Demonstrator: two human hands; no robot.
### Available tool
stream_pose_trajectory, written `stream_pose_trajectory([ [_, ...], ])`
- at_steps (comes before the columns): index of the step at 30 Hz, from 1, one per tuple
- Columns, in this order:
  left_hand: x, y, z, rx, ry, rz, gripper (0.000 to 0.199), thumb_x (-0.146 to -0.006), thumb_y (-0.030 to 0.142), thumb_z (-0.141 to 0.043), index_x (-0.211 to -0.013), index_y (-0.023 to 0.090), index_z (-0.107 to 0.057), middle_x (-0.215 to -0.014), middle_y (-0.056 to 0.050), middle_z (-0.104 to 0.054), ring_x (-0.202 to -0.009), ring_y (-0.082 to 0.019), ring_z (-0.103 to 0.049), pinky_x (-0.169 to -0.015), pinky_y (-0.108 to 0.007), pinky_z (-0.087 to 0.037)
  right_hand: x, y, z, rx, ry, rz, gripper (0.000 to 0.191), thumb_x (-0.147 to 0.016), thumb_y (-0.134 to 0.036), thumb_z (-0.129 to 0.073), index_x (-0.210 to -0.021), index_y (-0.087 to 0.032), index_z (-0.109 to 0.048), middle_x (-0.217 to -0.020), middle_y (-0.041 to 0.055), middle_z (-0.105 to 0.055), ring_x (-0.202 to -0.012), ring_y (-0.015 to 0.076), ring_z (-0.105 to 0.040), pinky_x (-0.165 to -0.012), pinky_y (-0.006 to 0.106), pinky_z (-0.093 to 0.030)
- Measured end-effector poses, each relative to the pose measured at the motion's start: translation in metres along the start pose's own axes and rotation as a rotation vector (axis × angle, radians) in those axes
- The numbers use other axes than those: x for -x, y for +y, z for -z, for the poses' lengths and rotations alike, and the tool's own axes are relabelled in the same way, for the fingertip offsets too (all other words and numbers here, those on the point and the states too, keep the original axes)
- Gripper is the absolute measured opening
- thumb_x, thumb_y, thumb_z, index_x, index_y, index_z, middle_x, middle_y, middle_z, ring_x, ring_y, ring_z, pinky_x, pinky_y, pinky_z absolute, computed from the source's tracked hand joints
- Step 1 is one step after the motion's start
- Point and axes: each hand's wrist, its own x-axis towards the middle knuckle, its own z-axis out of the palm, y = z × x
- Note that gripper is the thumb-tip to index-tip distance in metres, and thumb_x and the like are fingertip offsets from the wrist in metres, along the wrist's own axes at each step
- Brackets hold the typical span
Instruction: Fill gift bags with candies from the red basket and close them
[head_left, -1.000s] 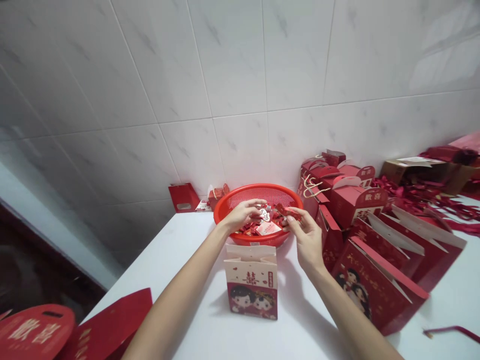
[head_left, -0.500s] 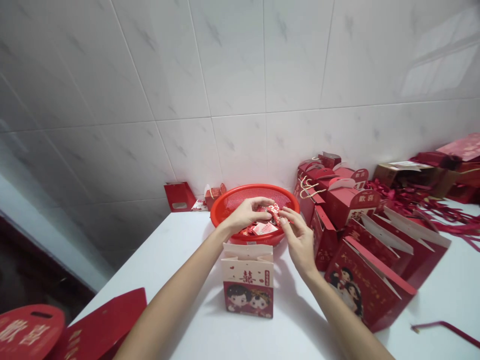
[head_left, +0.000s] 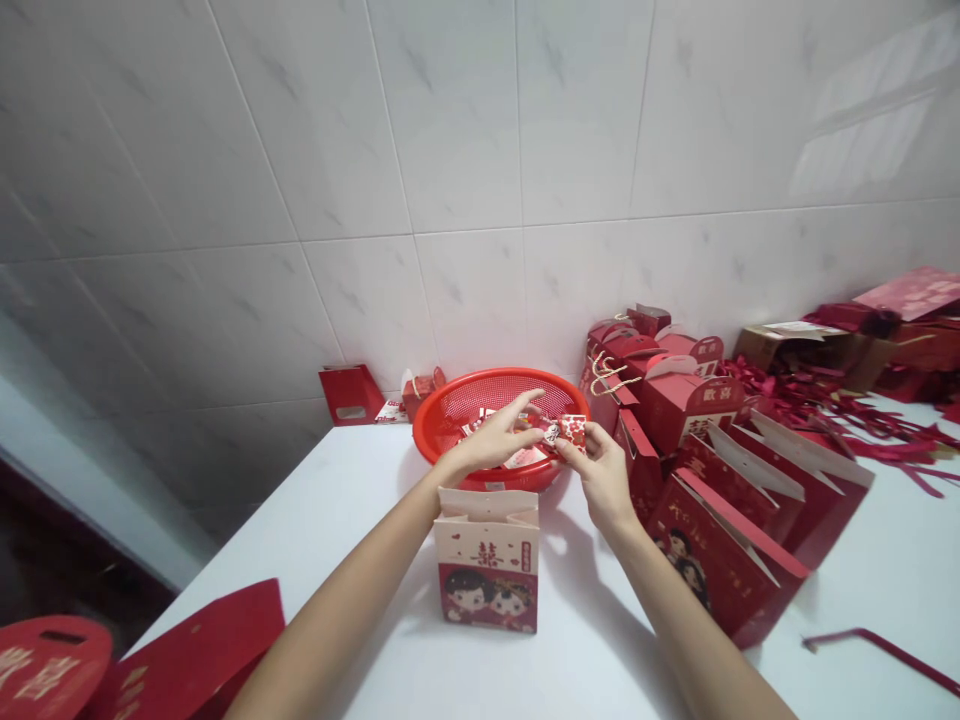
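Over the red plastic basket (head_left: 426,430), my right hand (head_left: 604,475) pinches a small red-and-white patterned packet (head_left: 574,431), probably a wrapped sweet. My left hand (head_left: 495,438) is beside it, thumb and forefinger apart, the thumb's tip close to the packet's left end; whether they touch I cannot tell. Several small red and white wrapped pieces lie in the basket, partly hidden by my hands. Just in front of the basket a cream-and-red gift box (head_left: 487,560) with two cartoon figures stands upright, its top open.
Red gift boxes (head_left: 679,400) and open red paper bags (head_left: 731,550) crowd the right side. Behind them lie dark red ribbons (head_left: 832,400); a single ribbon (head_left: 885,655) lies nearer. Red card pieces (head_left: 202,640) are at front left. A tiled wall (head_left: 465,300) borders the table.
My left thumb and forefinger have spread apart from the packet, which both hands were fingering. The packet now shows flatter in my right hand. The view has shifted slightly.
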Motion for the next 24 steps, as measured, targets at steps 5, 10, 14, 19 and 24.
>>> stream_pose_trajectory([
  [5, -0.010, -0.022, 0.011, -0.302, -0.115, 0.101, 0.042, -0.094, 0.033, -0.048, -0.133, 0.021, -0.058, -0.146, -0.009, -0.051, -0.135, -0.025, -0.044, -0.111, -0.038, -0.035, -0.003, 0.001, 0.001, -0.062, 0.139, -0.013, 0.036, -0.060, -0.036, -0.085, -0.082, -0.018, -0.063, -0.084, 0.0025, -0.070, -0.079, 0.0202, -0.065, -0.063, 0.031, -0.058],
  [10, -0.016, -0.031, 0.014, -0.478, -0.427, 0.192, 0.035, -0.091, 0.023, -0.048, -0.120, 0.025, -0.068, -0.136, -0.001, -0.062, -0.127, -0.020, -0.052, -0.111, -0.032, -0.033, -0.002, -0.004, -0.002, -0.114, 0.130, -0.022, 0.039, -0.059, -0.036, -0.086, -0.087, -0.018, -0.067, -0.088, 0.0041, -0.072, -0.084, 0.0222, -0.067, -0.063, 0.031, -0.058],
  [14, -0.014, -0.027, 0.014, -0.477, -0.377, 0.243, 0.035, -0.085, 0.024, -0.054, -0.114, 0.025, -0.072, -0.128, -0.001, -0.067, -0.115, -0.020, -0.060, -0.099, -0.029, -0.042, -0.001, -0.007, -0.003, -0.157, 0.109, -0.102, 0.040, -0.055, -0.037, -0.088, -0.086, -0.017, -0.071, -0.089, 0.0061, -0.074, -0.089, 0.0258, -0.069, -0.069, 0.035, -0.059],
  [19, -0.013, -0.032, 0.015, -0.388, -0.258, 0.245, 0.020, -0.069, 0.022, -0.064, -0.083, 0.023, -0.079, -0.085, -0.001, -0.076, -0.080, -0.020, -0.065, -0.072, -0.027, -0.046, -0.001, -0.006, -0.004, -0.236, 0.109, -0.138, 0.038, -0.055, -0.036, -0.088, -0.083, -0.018, -0.069, -0.091, 0.0063, -0.075, -0.089, 0.0269, -0.070, -0.074, 0.041, -0.060],
  [24, -0.011, -0.036, 0.013, -0.282, -0.073, 0.217, 0.014, -0.060, 0.019, -0.069, -0.072, 0.016, -0.075, -0.064, -0.001, -0.067, -0.062, -0.017, -0.058, -0.058, -0.026, -0.041, 0.000, -0.005, -0.005, -0.251, 0.041, -0.142, 0.041, -0.059, -0.037, -0.087, -0.090, -0.018, -0.069, -0.092, 0.0071, -0.075, -0.083, 0.0257, -0.071, -0.075, 0.041, -0.059],
])
